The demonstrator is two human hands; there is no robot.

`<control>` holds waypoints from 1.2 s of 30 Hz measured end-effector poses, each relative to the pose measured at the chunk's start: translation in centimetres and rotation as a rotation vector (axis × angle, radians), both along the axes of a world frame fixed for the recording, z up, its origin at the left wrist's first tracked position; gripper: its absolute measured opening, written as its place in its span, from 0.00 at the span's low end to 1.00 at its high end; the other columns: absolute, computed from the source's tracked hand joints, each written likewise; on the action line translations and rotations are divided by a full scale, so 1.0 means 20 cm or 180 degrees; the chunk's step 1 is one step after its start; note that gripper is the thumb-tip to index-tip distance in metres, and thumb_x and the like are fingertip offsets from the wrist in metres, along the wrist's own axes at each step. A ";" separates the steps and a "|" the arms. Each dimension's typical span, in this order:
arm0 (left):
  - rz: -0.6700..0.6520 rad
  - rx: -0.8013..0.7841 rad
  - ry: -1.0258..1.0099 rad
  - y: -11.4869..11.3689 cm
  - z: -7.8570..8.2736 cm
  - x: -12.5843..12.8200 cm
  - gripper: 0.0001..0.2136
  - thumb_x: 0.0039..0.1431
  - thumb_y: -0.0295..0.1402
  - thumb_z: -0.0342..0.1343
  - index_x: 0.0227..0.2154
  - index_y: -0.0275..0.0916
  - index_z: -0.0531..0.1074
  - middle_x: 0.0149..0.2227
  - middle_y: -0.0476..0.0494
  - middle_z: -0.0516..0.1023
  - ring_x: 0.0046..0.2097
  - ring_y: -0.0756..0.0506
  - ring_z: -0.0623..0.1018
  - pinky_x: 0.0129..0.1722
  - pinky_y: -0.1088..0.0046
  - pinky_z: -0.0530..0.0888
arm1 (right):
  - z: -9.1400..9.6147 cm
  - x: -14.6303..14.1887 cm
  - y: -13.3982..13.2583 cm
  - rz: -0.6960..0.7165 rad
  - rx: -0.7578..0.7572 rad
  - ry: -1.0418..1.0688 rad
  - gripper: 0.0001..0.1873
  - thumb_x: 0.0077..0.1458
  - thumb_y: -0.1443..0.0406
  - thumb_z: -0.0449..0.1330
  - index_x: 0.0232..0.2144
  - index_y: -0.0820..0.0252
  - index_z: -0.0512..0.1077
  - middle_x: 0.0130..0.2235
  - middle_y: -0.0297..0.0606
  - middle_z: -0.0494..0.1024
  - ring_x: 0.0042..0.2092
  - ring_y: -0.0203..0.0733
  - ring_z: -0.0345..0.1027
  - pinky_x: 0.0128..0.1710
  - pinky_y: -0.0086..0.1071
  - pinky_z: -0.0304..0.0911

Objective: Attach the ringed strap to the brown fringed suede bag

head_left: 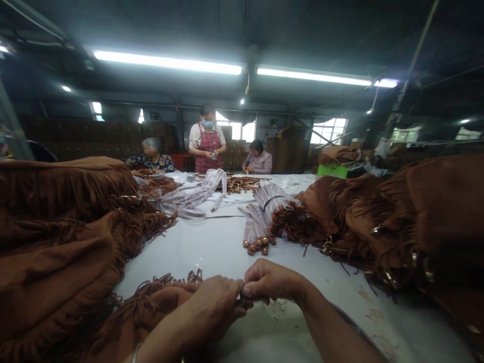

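My left hand [217, 305] and my right hand [270, 281] meet low in the middle of the view, fingers closed and thumbs almost touching. Between the fingertips a small dark bit shows; the fingers cover too much of it to name. Beside my left hand and partly behind its forearm lies a brown fringed suede bag [166, 302]. Beyond my right hand sits a small group of straps wrapped in white film [255, 227], their brown ends [259, 245] with metal studs pointing toward me.
Brown fringed bags are heaped at left [75, 242] and right [359, 212] on the white table [181, 247]. A strapped bundle [276, 201] and loose wrapped straps [196, 194] lie farther back. Three people work across the table, one standing in a checked apron [207, 146].
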State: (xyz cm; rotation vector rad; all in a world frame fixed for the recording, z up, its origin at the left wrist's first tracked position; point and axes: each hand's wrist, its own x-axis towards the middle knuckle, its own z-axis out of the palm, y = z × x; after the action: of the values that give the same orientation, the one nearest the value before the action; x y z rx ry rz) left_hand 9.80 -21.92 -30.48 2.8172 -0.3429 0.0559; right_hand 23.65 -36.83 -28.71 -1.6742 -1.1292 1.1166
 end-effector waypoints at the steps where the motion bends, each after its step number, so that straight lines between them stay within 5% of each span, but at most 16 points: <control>1: -0.0022 0.0035 0.0009 -0.01 0.00 0.00 0.10 0.60 0.35 0.48 0.44 0.40 0.64 0.41 0.43 0.72 0.41 0.43 0.71 0.41 0.68 0.66 | -0.01 0.00 0.00 0.0027 0.0028 0.0043 0.15 0.43 0.58 0.63 0.21 0.68 0.71 0.15 0.27 0.63 0.15 0.24 0.51 0.13 0.18 0.47; 7: 0.0069 0.0022 -0.0053 -0.03 -0.03 -0.01 0.09 0.60 0.34 0.48 0.42 0.40 0.65 0.39 0.42 0.73 0.40 0.44 0.71 0.40 0.69 0.67 | -0.03 0.02 -0.02 -0.0018 -0.0119 -0.0087 0.19 0.45 0.54 0.62 0.26 0.68 0.73 0.18 0.29 0.67 0.17 0.26 0.53 0.15 0.20 0.50; 13: 0.0356 -0.0120 -0.0209 -0.01 -0.07 0.02 0.09 0.58 0.40 0.48 0.38 0.43 0.66 0.38 0.45 0.72 0.40 0.43 0.71 0.39 0.69 0.66 | 0.07 -0.02 -0.08 -0.0148 -0.0027 -0.1279 0.19 0.45 0.54 0.62 0.34 0.63 0.74 0.30 0.36 0.74 0.31 0.36 0.65 0.29 0.26 0.60; 19: 0.0405 0.0040 -0.0118 0.00 -0.01 0.06 0.12 0.61 0.41 0.43 0.38 0.40 0.65 0.37 0.44 0.73 0.39 0.44 0.72 0.38 0.71 0.66 | 0.01 0.06 -0.46 -0.0565 -0.0911 -0.2222 0.26 0.37 0.59 0.65 0.42 0.58 0.72 0.42 0.42 0.73 0.44 0.51 0.65 0.42 0.39 0.59; 22: 0.0448 0.0190 0.0017 0.01 0.03 0.13 0.12 0.61 0.42 0.43 0.38 0.39 0.65 0.37 0.44 0.74 0.38 0.45 0.73 0.36 0.73 0.66 | -0.08 0.08 -0.62 -0.1060 -0.1151 -0.2317 0.14 0.39 0.65 0.61 0.34 0.62 0.72 0.38 0.44 0.73 0.42 0.53 0.65 0.41 0.41 0.58; 25: 0.0476 0.0363 0.0124 0.03 0.06 0.24 0.09 0.60 0.37 0.45 0.35 0.38 0.67 0.33 0.42 0.75 0.35 0.45 0.74 0.35 0.72 0.67 | -0.13 0.05 -0.62 -0.1311 -0.0894 -0.1583 0.04 0.45 0.68 0.53 0.26 0.62 0.67 0.29 0.39 0.73 0.32 0.42 0.68 0.31 0.33 0.61; 30: 0.1095 0.0378 -0.0155 0.01 0.10 0.37 0.08 0.57 0.27 0.44 0.35 0.31 0.67 0.39 0.29 0.72 0.46 0.36 0.70 0.46 0.54 0.63 | -0.14 0.00 -0.37 -0.1873 -0.0107 0.1169 0.07 0.50 0.66 0.55 0.33 0.63 0.62 0.21 0.33 0.71 0.14 0.32 0.58 0.12 0.23 0.51; 33: 0.1365 0.0080 -0.0184 -0.06 0.09 0.35 0.12 0.57 0.30 0.47 0.42 0.30 0.64 0.50 0.25 0.65 0.56 0.34 0.61 0.52 0.50 0.57 | -0.16 0.04 -0.25 -0.2241 0.0248 0.1921 0.08 0.55 0.62 0.53 0.31 0.63 0.62 0.17 0.27 0.65 0.13 0.28 0.53 0.12 0.20 0.49; 36: 0.1384 -0.0499 0.0341 -0.13 0.04 0.26 0.17 0.61 0.40 0.41 0.42 0.30 0.64 0.46 0.28 0.69 0.50 0.37 0.68 0.47 0.56 0.64 | -0.24 0.09 -0.19 -0.2662 0.0472 0.2453 0.13 0.60 0.58 0.46 0.28 0.60 0.59 0.15 0.23 0.58 0.14 0.26 0.50 0.14 0.19 0.50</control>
State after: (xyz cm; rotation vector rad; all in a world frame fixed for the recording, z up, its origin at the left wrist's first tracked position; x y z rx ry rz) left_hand 15.09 -24.49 -29.58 2.6721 0.2889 0.0239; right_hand 25.48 -40.70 -33.42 -1.2014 0.0071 0.9307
